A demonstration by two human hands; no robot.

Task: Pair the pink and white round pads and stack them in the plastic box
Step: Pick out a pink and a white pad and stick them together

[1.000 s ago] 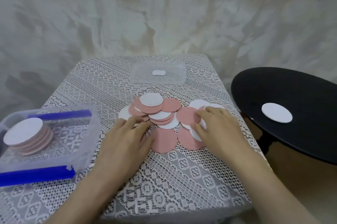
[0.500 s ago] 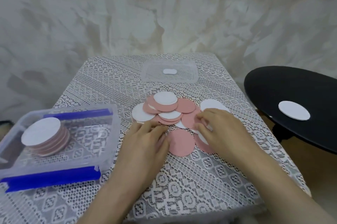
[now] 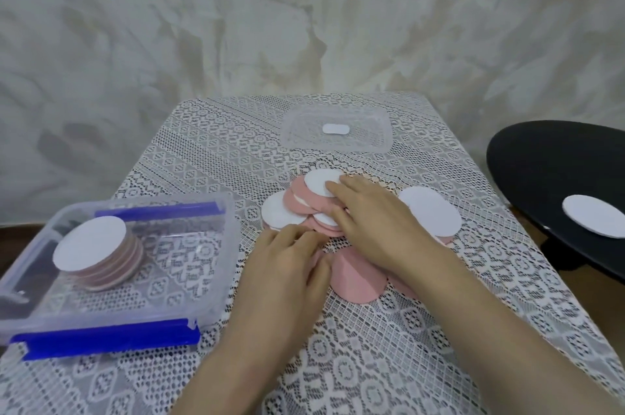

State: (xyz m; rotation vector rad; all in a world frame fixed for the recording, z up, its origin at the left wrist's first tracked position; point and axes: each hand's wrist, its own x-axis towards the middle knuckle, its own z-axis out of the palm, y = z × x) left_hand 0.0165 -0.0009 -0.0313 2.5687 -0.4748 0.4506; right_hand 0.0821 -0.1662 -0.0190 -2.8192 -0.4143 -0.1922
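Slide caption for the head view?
Left hand and right hand touch the loose pads; a stack sits in the plastic box.

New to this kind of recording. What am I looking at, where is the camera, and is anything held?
No machine: these are a person's bare hands, filmed by one camera worn on the head, looking down. On the lace-covered table lies a heap of pink and white pads. The left hand rests at its near edge; the right hand lies across it, fingers on the top white pad. Neither plainly grips anything. A plastic box on the left holds a stack of pads; a clear lid lies farther back.
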